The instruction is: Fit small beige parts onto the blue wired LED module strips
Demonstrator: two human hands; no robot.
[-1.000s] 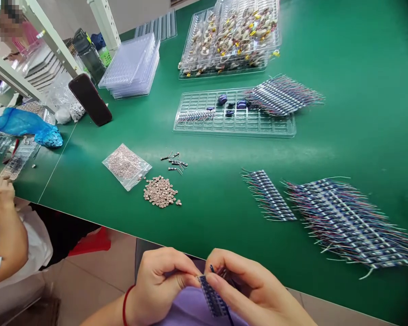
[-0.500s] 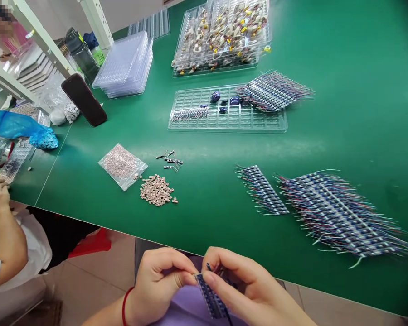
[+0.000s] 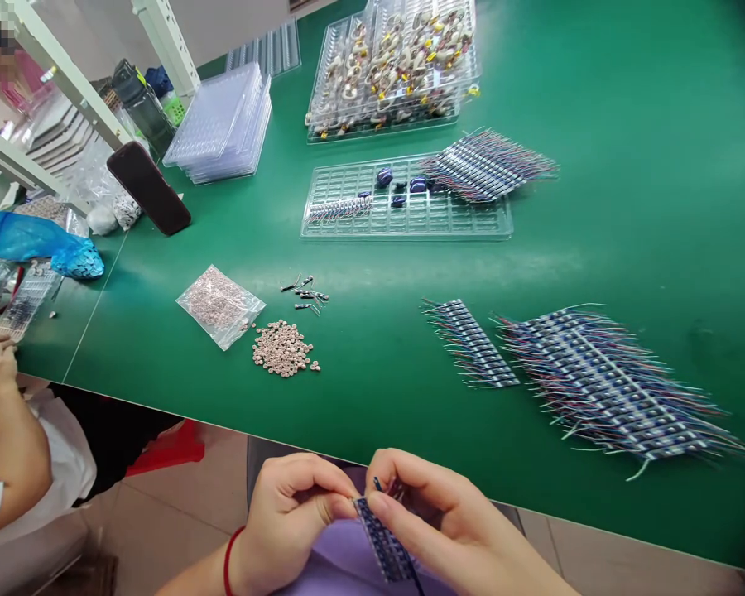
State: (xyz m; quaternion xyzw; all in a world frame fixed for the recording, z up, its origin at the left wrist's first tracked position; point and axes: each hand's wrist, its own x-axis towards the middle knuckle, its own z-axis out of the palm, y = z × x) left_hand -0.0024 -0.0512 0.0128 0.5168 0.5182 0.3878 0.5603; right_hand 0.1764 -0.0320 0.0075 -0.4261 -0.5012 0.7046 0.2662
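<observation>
Over my lap, at the bottom of the view, a dark blue strip of small circuit boards (image 3: 382, 542) hangs slanted between my hands. My left hand (image 3: 291, 513), with a red band at the wrist, pinches the strip's upper end between thumb and forefinger. My right hand (image 3: 440, 517) is closed on the strip's upper right side, and a dark wire tip sticks up by its thumb. Whatever else lies inside the right fingers is hidden. Beyond the hands, on the green table (image 3: 372, 348), lies a pile of small round copper-coloured parts (image 3: 282, 348).
A bag of similar parts (image 3: 217, 305) and some loose wired pieces (image 3: 307, 294) lie left of centre. Wired strips (image 3: 608, 385) spread on the right. Behind are a clear tray (image 3: 348, 223), filled trays (image 3: 385, 83) and a phone (image 3: 149, 188). A co-worker's arm (image 3: 12, 422) is at left.
The view has turned slightly, so the things on the table appear a little further left. My hands keep nearly the same hold on the strip.
</observation>
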